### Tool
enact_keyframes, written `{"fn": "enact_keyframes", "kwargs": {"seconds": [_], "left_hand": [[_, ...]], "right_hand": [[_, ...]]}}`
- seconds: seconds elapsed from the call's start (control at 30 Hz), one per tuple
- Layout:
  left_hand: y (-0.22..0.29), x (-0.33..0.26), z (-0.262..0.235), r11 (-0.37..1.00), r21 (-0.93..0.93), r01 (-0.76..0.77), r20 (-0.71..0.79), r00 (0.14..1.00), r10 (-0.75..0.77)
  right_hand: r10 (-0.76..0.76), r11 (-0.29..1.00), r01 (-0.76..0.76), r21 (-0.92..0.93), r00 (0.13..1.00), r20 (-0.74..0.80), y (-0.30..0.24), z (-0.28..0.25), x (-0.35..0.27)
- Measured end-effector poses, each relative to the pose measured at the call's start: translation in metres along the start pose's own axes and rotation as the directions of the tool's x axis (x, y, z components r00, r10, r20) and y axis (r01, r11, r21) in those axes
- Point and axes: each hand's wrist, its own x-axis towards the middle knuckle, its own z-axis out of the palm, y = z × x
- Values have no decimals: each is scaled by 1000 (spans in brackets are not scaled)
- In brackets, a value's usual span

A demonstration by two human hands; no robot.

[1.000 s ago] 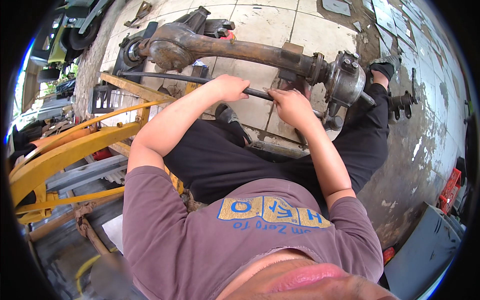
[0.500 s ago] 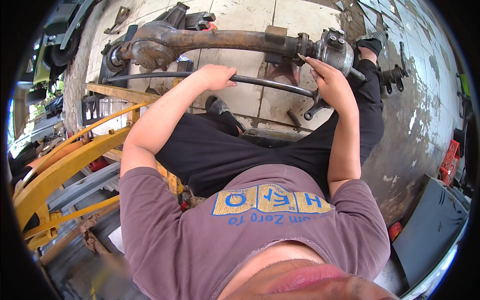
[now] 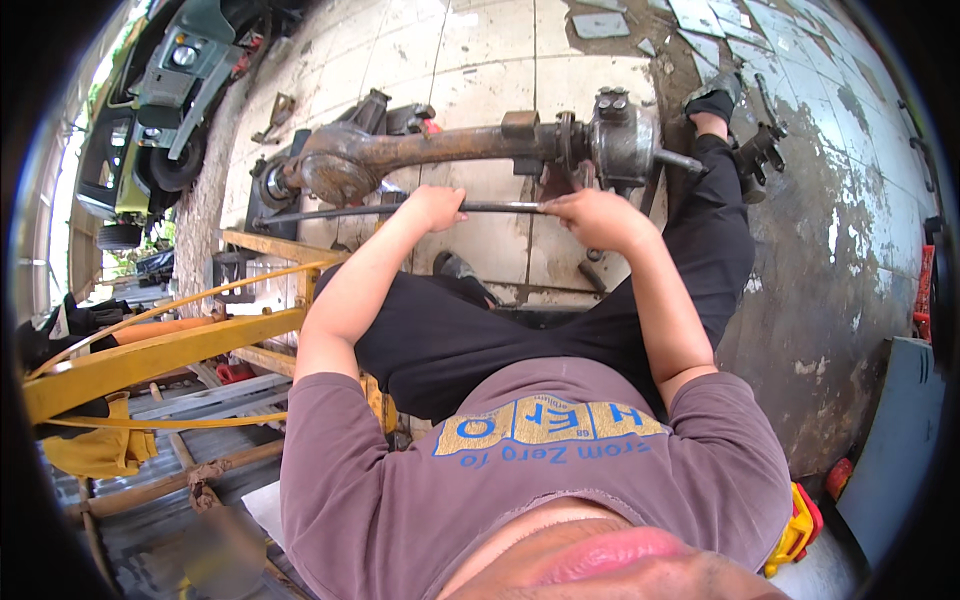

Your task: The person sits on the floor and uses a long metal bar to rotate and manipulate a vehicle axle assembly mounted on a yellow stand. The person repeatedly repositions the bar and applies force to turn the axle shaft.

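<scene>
A rusty axle housing point(image 3: 440, 147) lies across the tiled floor in front of me, with a round bulge at its left and a steering knuckle point(image 3: 620, 145) at its right end. On the near side of it runs a long dark tie rod point(image 3: 500, 207), roughly parallel to the housing. My left hand point(image 3: 435, 209) is closed around the rod near its middle. Farther right, my right hand point(image 3: 605, 220) pinches the rod with thumb and fingers. The rod's right end is mostly hidden behind that hand.
A small metal pin point(image 3: 591, 276) lies between my legs. To the left stands a yellow metal frame point(image 3: 170, 365); beyond it is a green vehicle point(image 3: 125, 165). Metal brackets point(image 3: 760, 155) sit by my right foot. Broken tiles point(image 3: 600, 25) lie at the back, and a blue-grey panel point(image 3: 890, 455) leans at right.
My right hand has left the knuckle area, where its fingers were stretched out, and now grips the rod. My left hand stays on the rod. The whole view has shifted.
</scene>
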Motion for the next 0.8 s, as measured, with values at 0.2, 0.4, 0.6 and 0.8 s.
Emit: {"fn": "enact_keyframes", "kwargs": {"seconds": [0.2,0.4,0.6,0.8], "left_hand": [[0,6,-8,994,-53,99,165,982,-89],[-11,8,11,988,-87,127,111,987,-117],[6,7,6,973,-118,200,73,979,-192],[29,-4,48,928,-308,209,-433,838,-333]], "right_hand": [[-166,975,150,163,982,89,-9,-12,-18],[40,980,-53,-193,997,-71,-15,15,-14],[-169,980,186,-72,966,195,-20,17,-12],[152,922,-186,-340,981,-123,-24,39,-9]]}}
